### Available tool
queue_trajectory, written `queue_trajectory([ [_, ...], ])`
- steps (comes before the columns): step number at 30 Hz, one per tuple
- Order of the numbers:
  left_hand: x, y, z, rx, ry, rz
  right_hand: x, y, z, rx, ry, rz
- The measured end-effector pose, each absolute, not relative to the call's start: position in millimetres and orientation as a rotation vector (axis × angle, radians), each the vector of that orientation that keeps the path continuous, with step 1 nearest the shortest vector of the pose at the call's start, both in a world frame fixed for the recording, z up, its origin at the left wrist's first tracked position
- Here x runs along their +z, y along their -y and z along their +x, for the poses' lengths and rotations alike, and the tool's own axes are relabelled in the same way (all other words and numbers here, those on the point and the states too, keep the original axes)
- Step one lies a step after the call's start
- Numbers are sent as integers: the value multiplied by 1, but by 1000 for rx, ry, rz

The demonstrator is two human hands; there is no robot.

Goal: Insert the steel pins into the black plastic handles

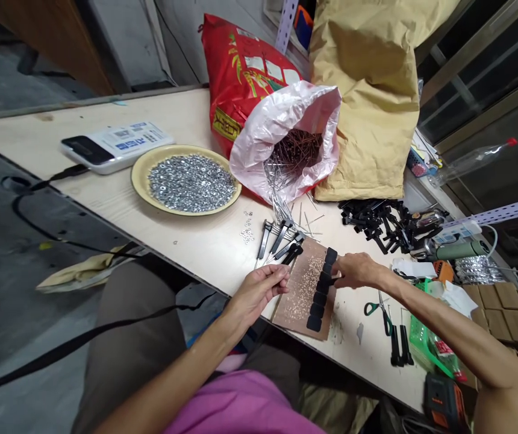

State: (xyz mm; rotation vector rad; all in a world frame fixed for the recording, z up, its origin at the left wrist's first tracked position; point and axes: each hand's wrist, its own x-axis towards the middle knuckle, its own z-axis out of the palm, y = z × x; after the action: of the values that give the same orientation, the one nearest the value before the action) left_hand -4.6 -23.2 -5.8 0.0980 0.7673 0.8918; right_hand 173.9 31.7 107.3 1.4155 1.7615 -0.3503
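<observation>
1. The view looks down on a pale wooden workbench (196,241), with the person's two bare arms reaching in from below.
2. A brown board (299,295) lies flat at the near edge of the bench, between the two hands. Its surface is speckled with pale dots.
3. A row of black pieces (321,295) runs along the right side of the board, from its far end to its near end.
4. The left hand (256,292) is at the board's left edge. Its fingers are bunched together and the tips pinch a small dark piece (285,277). What that piece is cannot be told.
5. The right hand (353,271) is at the board's right edge. Its fingers are curled and the tips close on one black piece in the middle of the row.
6. Just beyond the board lies a loose bundle of metal pins with black heads (279,238).
7. Further back on the left is a shallow yellow plate (140,175), heaped with small silver washers (191,182).
8. Beside the plate is a pink-white plastic bag (281,120) with its mouth open towards the viewer. It is full of long thin nails (295,150), and some have spilled onto the bench.
9. That bag sits inside a red printed sack (236,66). A tan paper sack (367,96) stands just to its right; its contents are hidden.
10. A pile of black plastic parts (376,223) lies loose in front of the tan sack.
11. Behind the plate is a white scale (114,144).
12. To the right of the board lie green-handled scissors (376,308), near a green basket (426,346).
</observation>
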Motion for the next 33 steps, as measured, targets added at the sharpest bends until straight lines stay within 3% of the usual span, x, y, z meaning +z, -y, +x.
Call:
queue_trajectory([
  [7,-4,25,-7,909,-748,98,113,-54,188,-660,-1653,1693],
  [10,-1,25,-11,916,-754,100,107,-53,205,-1162,-1683,2009],
  [14,2,24,-16,937,-755,98,94,-38,218,-1950,-1444,2052],
  [19,3,26,-15,913,-766,86,79,-19,220,-2388,-1345,1987],
  [23,4,28,-13,877,-787,81,77,-22,226,-2270,-1461,1970],
  [29,6,27,-15,862,-824,83,76,-52,239,-1458,-1531,2281],
  [33,7,28,-16,871,-891,99,65,-61,246,-1176,-1675,2340],
])
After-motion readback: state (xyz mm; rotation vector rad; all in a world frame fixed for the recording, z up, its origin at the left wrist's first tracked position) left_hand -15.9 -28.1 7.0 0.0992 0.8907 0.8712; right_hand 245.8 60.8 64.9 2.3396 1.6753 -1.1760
